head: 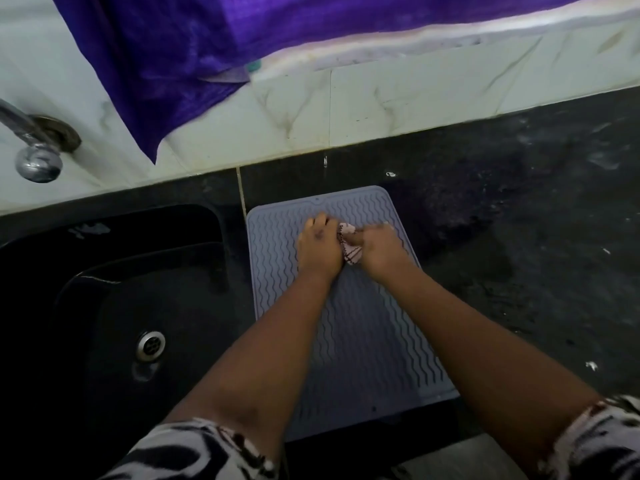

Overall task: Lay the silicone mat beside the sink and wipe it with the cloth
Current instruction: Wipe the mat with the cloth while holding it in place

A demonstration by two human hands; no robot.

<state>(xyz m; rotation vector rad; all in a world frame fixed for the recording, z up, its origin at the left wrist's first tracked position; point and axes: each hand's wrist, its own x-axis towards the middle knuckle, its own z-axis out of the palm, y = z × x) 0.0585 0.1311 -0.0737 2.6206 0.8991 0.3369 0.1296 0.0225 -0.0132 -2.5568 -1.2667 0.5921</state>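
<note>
A grey silicone mat (363, 327) with wavy ridges lies flat on the dark counter, just right of the black sink (114, 289). Over the mat's far half, my left hand (317, 245) and my right hand (377, 249) meet, both closed on a small bunched white cloth (349, 245) with dark stripes. Only a little of the cloth shows between the two hands. Both forearms stretch across the mat and cover its middle.
A chrome tap (36, 147) juts from the white tiled wall (381, 105) above the sink's back left. A purple curtain (194, 53) hangs over the wall. The sink drain (150, 344) sits low in the basin. Dark speckled counter (536, 237) extends to the right.
</note>
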